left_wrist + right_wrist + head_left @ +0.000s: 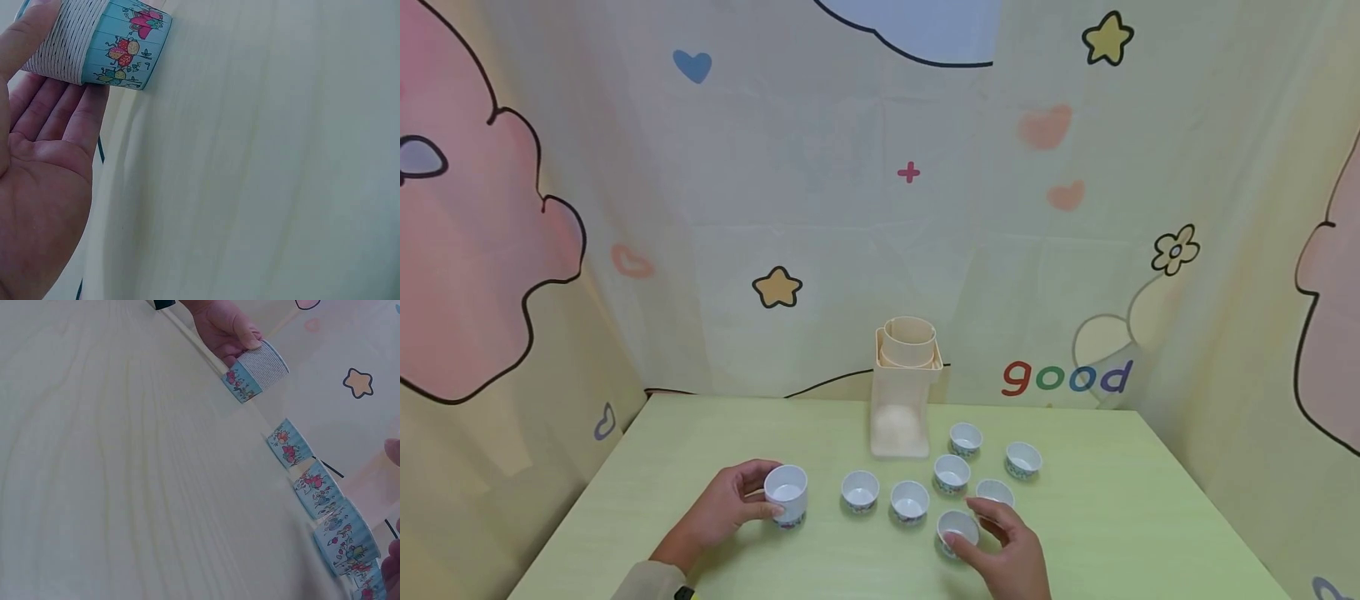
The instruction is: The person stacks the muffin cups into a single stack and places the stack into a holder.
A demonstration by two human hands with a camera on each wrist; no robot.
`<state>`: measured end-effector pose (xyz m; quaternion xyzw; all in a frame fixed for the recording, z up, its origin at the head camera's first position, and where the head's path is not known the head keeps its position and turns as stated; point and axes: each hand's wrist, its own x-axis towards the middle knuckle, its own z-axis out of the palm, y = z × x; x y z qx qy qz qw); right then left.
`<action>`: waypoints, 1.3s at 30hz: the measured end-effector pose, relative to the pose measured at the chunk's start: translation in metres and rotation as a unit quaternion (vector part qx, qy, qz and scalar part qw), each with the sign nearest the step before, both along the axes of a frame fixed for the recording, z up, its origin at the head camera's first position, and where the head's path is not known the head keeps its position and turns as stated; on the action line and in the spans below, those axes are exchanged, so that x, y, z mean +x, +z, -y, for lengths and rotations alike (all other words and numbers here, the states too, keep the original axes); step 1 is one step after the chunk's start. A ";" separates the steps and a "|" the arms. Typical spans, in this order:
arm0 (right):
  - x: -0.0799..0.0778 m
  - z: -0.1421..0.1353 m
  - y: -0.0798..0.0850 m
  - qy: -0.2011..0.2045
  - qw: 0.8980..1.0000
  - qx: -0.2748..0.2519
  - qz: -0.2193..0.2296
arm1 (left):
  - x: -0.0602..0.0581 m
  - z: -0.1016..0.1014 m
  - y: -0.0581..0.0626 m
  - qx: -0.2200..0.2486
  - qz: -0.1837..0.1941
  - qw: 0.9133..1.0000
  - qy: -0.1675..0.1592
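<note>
On the left in the head view, my left hand [730, 502] grips a stack of paper baking cups [786, 493] from its left side. The left wrist view shows many pale ridged rims nested over a blue floral cup [122, 50]. My right hand [1011, 550] is over the nearest single baking cup [957, 527], with thumb and fingers parted. At the right edge of the right wrist view, its fingers [392, 569] show beside and above that cup [347, 540], seemingly apart from it. Close by stand more single cups, including a baking cup [910, 502] and another [861, 491].
Behind the cups, a cream-coloured holder [900, 400] with a round tube on top stands near the table's back edge. More cups [966, 438] sit right of it, one farther right [1023, 460]. A printed cloth [850, 167] hangs behind the table [715, 425].
</note>
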<state>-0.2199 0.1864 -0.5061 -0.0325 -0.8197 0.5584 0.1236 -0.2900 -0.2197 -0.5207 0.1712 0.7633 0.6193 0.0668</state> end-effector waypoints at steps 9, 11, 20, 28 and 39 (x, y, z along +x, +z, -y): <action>0.001 -0.003 -0.002 0.006 1.000 0.014 0.019 | 0.001 -0.001 0.002 0.005 0.005 1.000 0.001; 0.000 -0.004 -0.004 0.011 0.999 0.024 0.025 | 0.002 -0.001 0.003 0.005 0.006 1.000 0.002; -0.004 -0.007 -0.013 0.012 0.996 0.085 0.036 | 0.002 -0.001 0.003 0.003 0.000 1.000 0.000; -0.005 -0.007 -0.015 0.015 0.993 0.110 0.037 | 0.002 -0.001 0.000 0.008 -0.009 1.000 -0.006; -0.006 -0.006 -0.014 0.012 0.992 0.120 0.037 | 0.001 0.000 -0.002 0.009 -0.010 1.000 -0.007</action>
